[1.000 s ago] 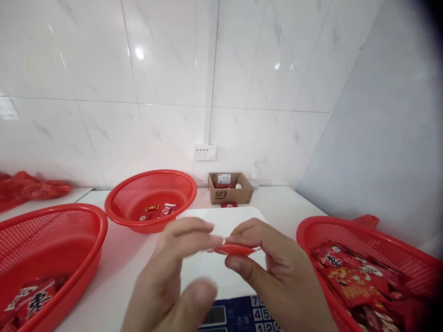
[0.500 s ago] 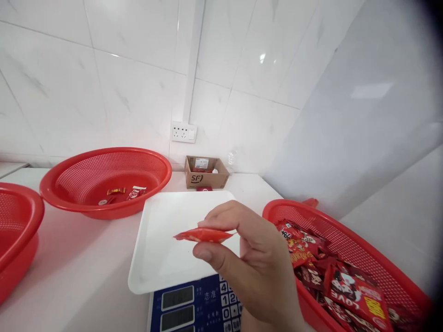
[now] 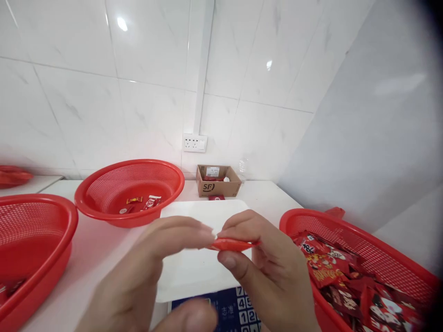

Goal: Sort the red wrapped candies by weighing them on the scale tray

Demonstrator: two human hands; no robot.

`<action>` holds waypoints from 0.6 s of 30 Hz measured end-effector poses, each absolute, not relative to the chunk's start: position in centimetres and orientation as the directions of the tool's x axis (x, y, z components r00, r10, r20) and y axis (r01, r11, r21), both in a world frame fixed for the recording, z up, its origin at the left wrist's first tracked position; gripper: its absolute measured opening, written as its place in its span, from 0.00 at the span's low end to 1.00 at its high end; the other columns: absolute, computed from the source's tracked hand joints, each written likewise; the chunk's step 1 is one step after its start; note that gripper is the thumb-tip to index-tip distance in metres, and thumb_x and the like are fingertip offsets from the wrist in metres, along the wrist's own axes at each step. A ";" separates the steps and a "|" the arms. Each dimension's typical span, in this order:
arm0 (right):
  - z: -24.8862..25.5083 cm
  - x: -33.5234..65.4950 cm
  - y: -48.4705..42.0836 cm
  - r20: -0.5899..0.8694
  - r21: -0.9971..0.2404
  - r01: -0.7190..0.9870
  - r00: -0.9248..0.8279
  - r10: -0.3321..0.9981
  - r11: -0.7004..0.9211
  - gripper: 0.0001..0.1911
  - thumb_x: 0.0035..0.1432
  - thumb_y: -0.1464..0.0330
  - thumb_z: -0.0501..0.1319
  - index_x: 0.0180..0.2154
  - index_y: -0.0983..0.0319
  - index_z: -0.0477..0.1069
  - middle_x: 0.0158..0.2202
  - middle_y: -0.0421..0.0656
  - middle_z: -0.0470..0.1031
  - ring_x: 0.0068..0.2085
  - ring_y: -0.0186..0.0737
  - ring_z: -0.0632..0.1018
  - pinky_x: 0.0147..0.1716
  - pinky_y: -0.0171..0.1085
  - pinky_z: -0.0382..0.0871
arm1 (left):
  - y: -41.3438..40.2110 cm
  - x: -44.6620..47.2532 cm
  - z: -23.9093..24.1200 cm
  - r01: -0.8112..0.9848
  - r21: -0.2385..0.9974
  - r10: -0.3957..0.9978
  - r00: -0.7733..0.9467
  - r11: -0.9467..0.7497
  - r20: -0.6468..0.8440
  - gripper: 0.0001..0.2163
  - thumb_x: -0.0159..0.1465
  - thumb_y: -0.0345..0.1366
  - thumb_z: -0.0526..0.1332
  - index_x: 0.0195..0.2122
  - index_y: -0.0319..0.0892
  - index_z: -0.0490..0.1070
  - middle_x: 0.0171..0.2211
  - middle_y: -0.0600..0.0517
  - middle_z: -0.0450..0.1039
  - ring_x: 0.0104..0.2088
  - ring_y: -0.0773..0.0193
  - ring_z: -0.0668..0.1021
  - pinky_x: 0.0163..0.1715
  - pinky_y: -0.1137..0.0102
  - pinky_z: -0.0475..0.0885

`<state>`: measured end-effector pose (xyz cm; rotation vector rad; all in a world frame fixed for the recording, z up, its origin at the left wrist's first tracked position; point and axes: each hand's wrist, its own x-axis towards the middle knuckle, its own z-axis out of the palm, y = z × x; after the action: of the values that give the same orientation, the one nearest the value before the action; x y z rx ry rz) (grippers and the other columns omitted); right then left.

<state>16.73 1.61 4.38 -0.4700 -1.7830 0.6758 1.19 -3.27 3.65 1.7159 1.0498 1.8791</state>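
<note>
My right hand pinches a small red packet edge-on between thumb and forefinger, held above the white scale tray. My left hand reaches in from the left, fingers together, its fingertips touching the packet's left end. Beneath both hands sits the blue scale with its keypad partly showing.
A red basket full of red snack packets stands at the right. Another red basket at the back holds a few small packets. A third red basket is at the left. A cardboard box sits against the tiled wall.
My left hand, out of view half a second ago, has come back to the packet's left end. The camera has swung slightly left.
</note>
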 end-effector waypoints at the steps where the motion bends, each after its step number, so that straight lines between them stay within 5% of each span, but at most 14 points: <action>1: 4.4 16.8 1.6 0.731 -0.648 -0.029 -0.305 0.611 0.761 0.01 0.54 0.69 0.62 0.32 0.59 0.72 0.29 0.40 0.73 0.32 0.35 0.74 0.28 0.34 0.68 | -3.4 1.3 3.9 0.225 0.723 0.714 -0.132 -0.653 0.687 0.14 0.52 0.43 0.67 0.40 0.50 0.76 0.36 0.50 0.76 0.40 0.57 0.77 0.36 0.68 0.76; 6: 4.6 16.8 1.6 0.770 -0.612 -0.058 -0.270 0.578 0.789 0.05 0.53 0.69 0.63 0.26 0.60 0.71 0.24 0.39 0.70 0.26 0.33 0.71 0.22 0.32 0.65 | -3.2 1.9 4.4 0.296 0.692 0.718 -0.027 -0.659 0.696 0.12 0.57 0.33 0.64 0.42 0.52 0.75 0.36 0.52 0.76 0.38 0.61 0.77 0.36 0.70 0.75; 18: 4.9 16.7 1.7 0.683 -0.704 -0.129 -0.394 0.615 0.699 0.09 0.56 0.61 0.61 0.28 0.59 0.74 0.26 0.39 0.74 0.28 0.33 0.74 0.27 0.32 0.69 | -3.0 1.8 4.2 0.223 0.708 0.713 -0.070 -0.671 0.698 0.07 0.56 0.32 0.65 0.36 0.49 0.76 0.28 0.53 0.73 0.30 0.66 0.76 0.28 0.74 0.74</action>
<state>16.70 1.72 4.86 -0.3844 -1.8083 0.8442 1.76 -2.97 4.19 1.8368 1.0037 1.7915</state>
